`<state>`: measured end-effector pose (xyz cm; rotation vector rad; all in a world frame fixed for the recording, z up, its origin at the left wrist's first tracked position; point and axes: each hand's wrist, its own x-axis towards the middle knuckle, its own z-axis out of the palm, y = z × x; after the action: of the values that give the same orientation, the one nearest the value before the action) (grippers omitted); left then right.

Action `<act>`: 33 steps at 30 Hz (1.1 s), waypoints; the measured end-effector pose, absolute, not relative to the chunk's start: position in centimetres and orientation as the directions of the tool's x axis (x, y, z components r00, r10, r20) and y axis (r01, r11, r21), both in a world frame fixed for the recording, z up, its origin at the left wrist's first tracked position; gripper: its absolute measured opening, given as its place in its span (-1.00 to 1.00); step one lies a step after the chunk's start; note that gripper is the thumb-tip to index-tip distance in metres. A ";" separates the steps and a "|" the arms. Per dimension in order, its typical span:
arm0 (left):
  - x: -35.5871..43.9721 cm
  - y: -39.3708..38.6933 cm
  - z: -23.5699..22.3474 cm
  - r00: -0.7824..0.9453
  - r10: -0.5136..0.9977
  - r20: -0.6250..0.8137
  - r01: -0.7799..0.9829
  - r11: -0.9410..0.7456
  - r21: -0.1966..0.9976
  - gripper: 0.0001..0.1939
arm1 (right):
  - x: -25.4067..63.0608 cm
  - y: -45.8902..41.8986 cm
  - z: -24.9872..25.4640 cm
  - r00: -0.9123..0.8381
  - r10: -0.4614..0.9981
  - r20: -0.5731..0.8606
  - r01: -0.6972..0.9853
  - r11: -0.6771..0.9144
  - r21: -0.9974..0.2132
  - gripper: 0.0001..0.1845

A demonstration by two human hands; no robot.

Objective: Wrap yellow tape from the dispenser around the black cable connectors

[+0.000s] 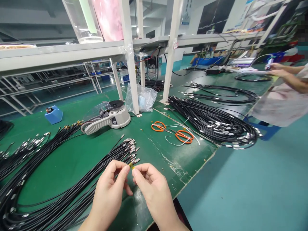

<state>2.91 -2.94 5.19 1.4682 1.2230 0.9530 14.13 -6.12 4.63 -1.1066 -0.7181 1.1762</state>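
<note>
My left hand (108,189) and my right hand (154,189) meet fingertip to fingertip over the near edge of the green table. Thumb and forefinger of each pinch a small yellow strip of tape (131,165), mostly hidden by the fingers. Just beyond and left of them lies a bundle of black cables (93,170) with metal connector ends, curving round to the left. Farther back stands a grey round tape dispenser (117,115). Two pairs of orange-handled scissors (184,136) lie beyond my right hand, among thin white strips.
A large coil of black cables (209,118) overhangs the table edge at right. White shelf posts (131,64) rise from the green table (154,150). A plastic bag (144,98) and a blue holder (54,115) stand behind. Another person's hands (279,69) work at far right.
</note>
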 end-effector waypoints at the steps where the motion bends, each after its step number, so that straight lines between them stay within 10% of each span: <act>1: 2.9 -2.9 5.2 0.197 0.980 -0.036 0.203 -0.004 0.979 -0.73 | 14.1 -6.1 4.7 0.272 0.957 -0.100 -0.353 0.002 -0.936 -0.80; 33: 3.2 -2.8 5.9 0.299 0.931 -0.211 -0.171 0.270 0.948 -0.71 | 13.9 -5.4 5.0 0.232 0.965 -0.123 -0.446 -0.007 -0.895 -0.76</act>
<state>3.20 -2.83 5.89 1.0003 0.9627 0.9219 13.85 -5.37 4.95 -1.0254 -0.6566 1.2501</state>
